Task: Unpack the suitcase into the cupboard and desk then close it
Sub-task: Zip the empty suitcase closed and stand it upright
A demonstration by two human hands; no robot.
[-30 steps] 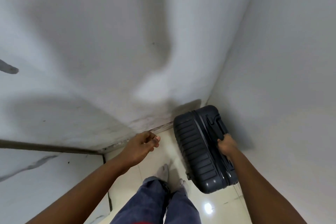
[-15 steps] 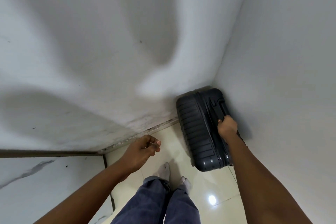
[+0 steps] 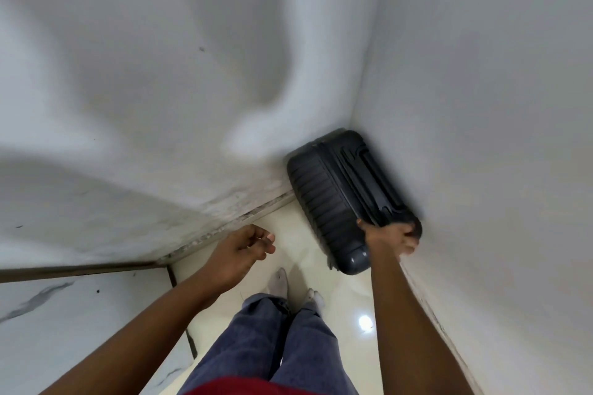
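At centre right of the frame, the dark ribbed suitcase point(image 3: 333, 199) stood closed in the corner where two white walls point(image 3: 160, 74) met, on the glossy floor point(image 3: 321, 269). Its near end was grasped by the right hand point(image 3: 390, 236). Lower centre, the left hand point(image 3: 239, 252) hung loosely curled, holding nothing.

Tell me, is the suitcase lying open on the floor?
No, the dark suitcase is shut, standing in the corner between two white walls, with the right hand at its near end.
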